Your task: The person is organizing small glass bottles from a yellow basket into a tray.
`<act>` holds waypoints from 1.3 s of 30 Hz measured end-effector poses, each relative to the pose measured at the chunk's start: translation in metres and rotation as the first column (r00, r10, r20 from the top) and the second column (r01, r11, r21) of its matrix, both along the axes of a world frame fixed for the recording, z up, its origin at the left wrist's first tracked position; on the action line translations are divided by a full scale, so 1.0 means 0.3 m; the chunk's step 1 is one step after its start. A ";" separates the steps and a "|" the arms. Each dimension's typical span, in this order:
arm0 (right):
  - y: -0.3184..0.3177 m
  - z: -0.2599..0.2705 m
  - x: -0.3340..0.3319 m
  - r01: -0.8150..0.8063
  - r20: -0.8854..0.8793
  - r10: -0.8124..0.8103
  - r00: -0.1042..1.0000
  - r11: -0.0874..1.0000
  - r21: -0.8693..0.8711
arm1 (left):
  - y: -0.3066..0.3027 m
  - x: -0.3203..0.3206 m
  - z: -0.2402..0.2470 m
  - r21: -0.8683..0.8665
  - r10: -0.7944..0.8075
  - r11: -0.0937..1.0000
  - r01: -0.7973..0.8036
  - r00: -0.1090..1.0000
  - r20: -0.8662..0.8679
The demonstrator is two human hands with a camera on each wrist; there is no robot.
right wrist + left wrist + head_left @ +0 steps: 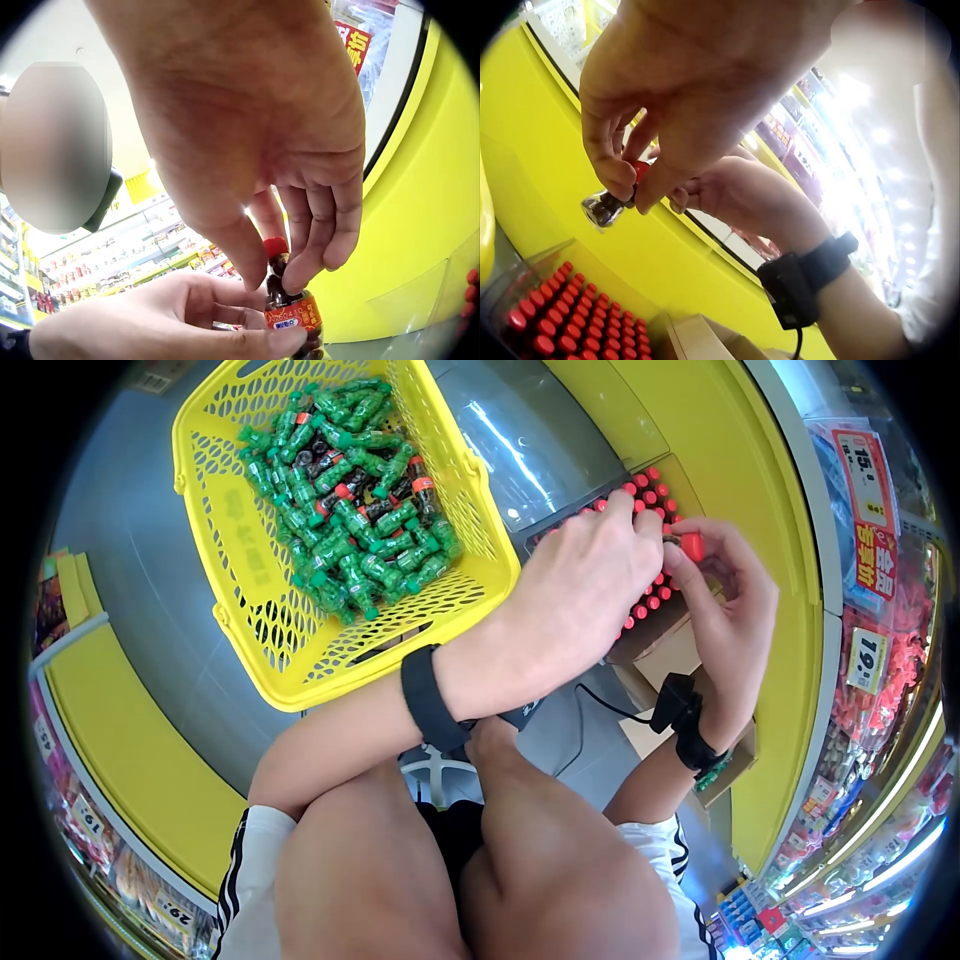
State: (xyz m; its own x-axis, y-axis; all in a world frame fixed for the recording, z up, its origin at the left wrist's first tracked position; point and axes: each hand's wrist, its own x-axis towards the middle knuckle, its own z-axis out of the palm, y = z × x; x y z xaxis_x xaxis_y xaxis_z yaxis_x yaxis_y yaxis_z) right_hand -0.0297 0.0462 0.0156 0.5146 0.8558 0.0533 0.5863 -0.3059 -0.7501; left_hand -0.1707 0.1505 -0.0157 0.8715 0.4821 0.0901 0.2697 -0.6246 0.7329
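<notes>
Both hands meet at one small red-capped bottle [289, 316] with dark contents and a red-and-yellow label. My right hand [735, 595] pinches it at the neck, just below the red cap [692, 546], as the right wrist view shows. Lower down, my left hand [580, 575] holds the bottle's body, its thumb at the label. In the left wrist view the clear bottle end sticks out past the fingers. Below the hands, rows of similar red-capped bottles [574, 322] stand upright in a clear-sided box, partly hidden by the left hand in the head view.
A yellow basket [240, 635] at the left holds many small green bottles [350, 550] and some dark, red-capped ones. Cardboard boxes [670, 657] stand near the right forearm. A yellow shelf base [790, 690] curves along the right, with packed goods and price tags beyond.
</notes>
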 end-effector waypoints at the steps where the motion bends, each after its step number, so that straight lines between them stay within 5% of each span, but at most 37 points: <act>1: -0.011 -0.017 0.001 0.009 0.027 -0.009 1.000 1.000 -0.018 | -0.019 0.000 -0.007 -0.046 0.004 0.999 -0.003 1.000 0.020; 4: -0.027 -0.080 -0.002 0.006 0.055 -0.004 0.998 0.999 -0.033 | -0.058 0.008 -0.055 -0.113 0.040 0.993 -0.032 0.996 0.075; 18: -0.015 -0.368 -0.020 -0.167 -0.014 0.167 0.986 0.976 -0.138 | -0.142 -0.004 -0.340 -0.215 0.023 0.974 -0.072 0.975 -0.222; 20: -0.005 -0.396 -0.028 -0.171 0.001 0.173 0.985 0.974 -0.147 | -0.158 -0.001 -0.393 -0.200 0.136 0.964 -0.174 0.972 -0.193; 25: 0.006 -0.500 -0.032 -0.240 0.126 0.254 0.959 0.964 -0.117 | -0.140 -0.010 -0.415 -0.373 0.127 0.893 -0.253 0.936 -0.329; 39: 0.048 -0.549 -0.039 -0.295 0.244 0.354 0.903 0.923 -0.247 | -0.155 -0.030 -0.530 -0.415 0.206 0.845 -0.337 0.922 -0.329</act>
